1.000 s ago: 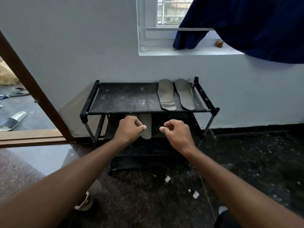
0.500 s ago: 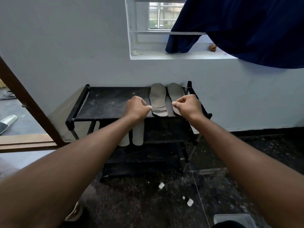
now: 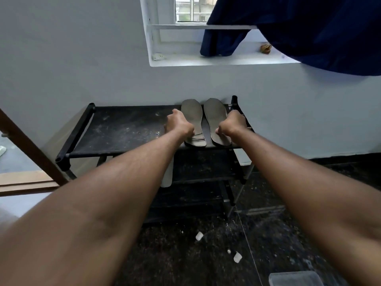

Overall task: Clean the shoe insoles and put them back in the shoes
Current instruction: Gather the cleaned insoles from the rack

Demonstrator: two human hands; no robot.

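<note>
Insoles (image 3: 203, 122) between both hands — touching

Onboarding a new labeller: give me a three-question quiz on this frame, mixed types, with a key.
1. True or false: both grey insoles lie side by side on the top shelf of the black rack.
2. Multiple choice: where is the left hand? A) on the window sill B) at the outer edge of the left insole, fingers curled at it C) on the floor.
3. Fill in: the right hand is closing on the ___ insole.

Key: 1 true; 2 B; 3 right. Whether either hand has already pinched its insole cannot be told; the fingertips are hidden.
</note>
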